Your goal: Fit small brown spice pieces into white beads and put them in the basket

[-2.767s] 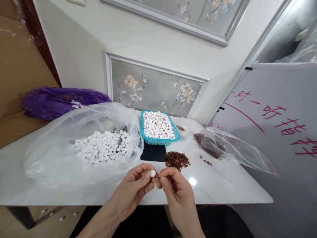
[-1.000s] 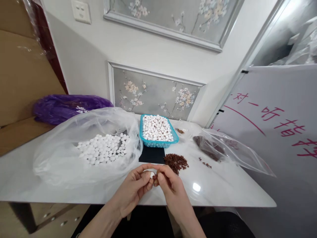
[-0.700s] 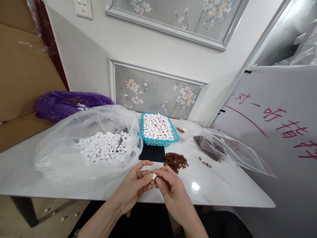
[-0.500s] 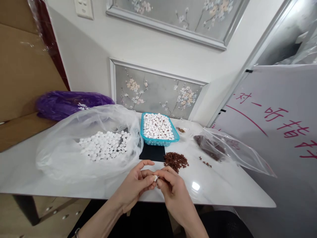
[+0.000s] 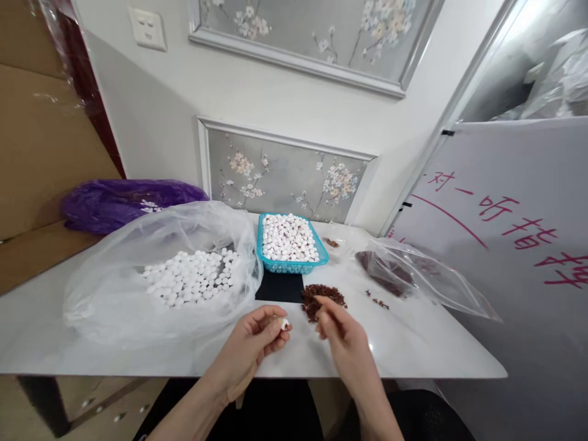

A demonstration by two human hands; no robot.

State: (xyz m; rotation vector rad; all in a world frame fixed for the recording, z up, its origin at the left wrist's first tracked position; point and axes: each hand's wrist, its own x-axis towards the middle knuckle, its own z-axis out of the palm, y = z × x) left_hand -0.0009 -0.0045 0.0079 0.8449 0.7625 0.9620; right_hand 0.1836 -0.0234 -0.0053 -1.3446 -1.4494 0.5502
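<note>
My left hand (image 5: 260, 337) pinches a small white ball (image 5: 285, 323) between thumb and fingertips, and a reddish-brown bit shows on its side. My right hand (image 5: 342, 334) is at the near edge of a pile of small reddish-brown pieces (image 5: 328, 294), its index finger stretched out and apart from the thumb. Nothing shows in its fingers, though some are hidden behind the hand. Beyond the hands, a blue basket (image 5: 294, 267) holds many white balls with reddish-brown bits among them. To the left lies a clear plastic bag (image 5: 105, 306) with loose white balls (image 5: 188, 278) in it.
A black sheet (image 5: 279, 286) lies partly under the basket. On the right are a zip bag (image 5: 390, 269) of dark brown pieces and a few stray pieces (image 5: 377, 300). A purple bag (image 5: 124, 202) sits back left on the white table (image 5: 436, 352). Several balls lie on the floor.
My right hand has left the white ball and moved right and up to the brown pile. My left hand still holds the ball. The view has shifted slightly.
</note>
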